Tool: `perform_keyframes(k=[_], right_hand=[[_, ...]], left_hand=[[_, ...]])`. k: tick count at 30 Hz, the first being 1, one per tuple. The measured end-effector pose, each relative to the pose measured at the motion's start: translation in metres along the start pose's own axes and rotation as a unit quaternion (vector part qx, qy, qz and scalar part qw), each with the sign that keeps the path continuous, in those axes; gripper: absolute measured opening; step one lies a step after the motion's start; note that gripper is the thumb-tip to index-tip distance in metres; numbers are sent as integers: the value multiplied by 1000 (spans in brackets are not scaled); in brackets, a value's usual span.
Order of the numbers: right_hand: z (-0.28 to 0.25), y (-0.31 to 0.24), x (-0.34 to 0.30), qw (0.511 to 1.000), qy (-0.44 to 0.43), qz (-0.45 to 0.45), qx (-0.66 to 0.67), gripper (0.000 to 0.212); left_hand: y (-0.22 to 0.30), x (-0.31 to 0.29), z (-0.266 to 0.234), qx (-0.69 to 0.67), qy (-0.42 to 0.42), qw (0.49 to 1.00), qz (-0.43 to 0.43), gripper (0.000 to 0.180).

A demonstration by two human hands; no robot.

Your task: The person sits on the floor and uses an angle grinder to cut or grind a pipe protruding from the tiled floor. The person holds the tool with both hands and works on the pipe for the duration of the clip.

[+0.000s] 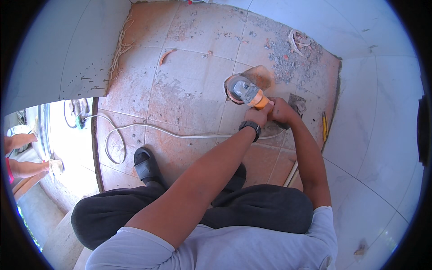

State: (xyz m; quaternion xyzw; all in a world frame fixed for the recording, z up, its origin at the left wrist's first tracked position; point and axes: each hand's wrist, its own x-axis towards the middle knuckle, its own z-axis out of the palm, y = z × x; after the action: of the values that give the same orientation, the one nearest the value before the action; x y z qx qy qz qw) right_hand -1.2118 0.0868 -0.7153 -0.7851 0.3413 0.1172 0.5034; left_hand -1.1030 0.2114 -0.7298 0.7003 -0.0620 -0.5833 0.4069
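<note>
Both hands are on an orange and grey angle grinder point(254, 96), whose round disc lies at a hole point(227, 95) cut in the tiled floor point(193, 81). My left hand point(257, 116), with a black watch at the wrist, is closed around the front of the orange body. Just behind it, my right hand point(281, 110) grips the rear of the grinder; its fingers are partly hidden. Reddish dust and a darker patch point(261, 76) surround the disc.
A white cable point(180, 136) loops across the floor to a green connector point(80, 122) by the doorway. Grey rubble point(292, 63) lies at the far right, a yellow utility knife point(324, 127) along the right wall. Another person's legs point(27, 168) show outside at left.
</note>
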Motion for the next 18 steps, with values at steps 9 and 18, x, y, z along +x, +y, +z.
perform_keyframes(k=[9,18], right_hand=[[0,-3,-2,1000,6,-15,12,53],[-3,-6,0,1000,-4,5,-29,52]], left_hand=[[0,0,1,-6,9,1000,-6,86],[5,-6,-1,-15,20,1000,2,84]])
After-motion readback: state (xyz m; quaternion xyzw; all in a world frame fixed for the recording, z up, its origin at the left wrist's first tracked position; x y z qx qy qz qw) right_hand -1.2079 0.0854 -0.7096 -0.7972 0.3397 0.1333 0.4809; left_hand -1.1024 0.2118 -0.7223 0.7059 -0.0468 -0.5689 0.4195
